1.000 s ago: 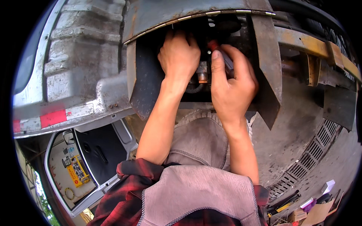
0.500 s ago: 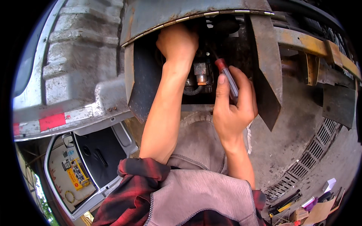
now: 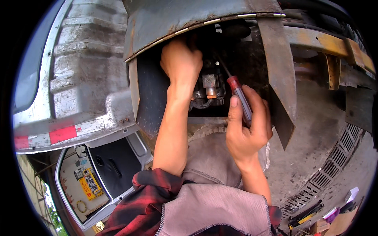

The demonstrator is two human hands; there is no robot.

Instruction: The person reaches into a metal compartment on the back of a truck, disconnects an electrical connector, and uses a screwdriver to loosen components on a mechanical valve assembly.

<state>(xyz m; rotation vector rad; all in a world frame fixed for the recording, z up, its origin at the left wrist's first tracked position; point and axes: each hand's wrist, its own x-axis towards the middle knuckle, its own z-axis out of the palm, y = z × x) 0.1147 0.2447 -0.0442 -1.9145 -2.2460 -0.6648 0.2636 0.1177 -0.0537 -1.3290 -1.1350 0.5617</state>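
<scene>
My right hand [image 3: 250, 124] is closed round the clear and red handle of a screwdriver [image 3: 241, 98], its thumb lying along the grip. The thin shaft points up and left into a dark metal housing [image 3: 281, 74]; where its tip rests is lost in shadow. Deep inside the same housing, at the upper left, my left hand [image 3: 181, 59] is curled. Its fingertips are hidden in the dark, so what they hold cannot be made out. Between the two hands sits a small metal valve block [image 3: 210, 82] with an orange collar and a black corrugated hose [image 3: 202, 104] below it.
A hinged rusty lid [image 3: 197, 15] covers the housing's top, and its side plates end in sharp edges. Ribbed silver vehicle bodywork [image 3: 86, 59] stands left, above an open vehicle door [image 3: 114, 165]. Right lie a yellowish frame beam [image 3: 319, 41], a floor grate [image 3: 325, 169] and tools with cardboard [image 3: 342, 224].
The screwdriver and my right hand have shifted slightly down and right in the view, and more of the shaft shows. My left hand remains inside the housing. The whole view has shifted a little.
</scene>
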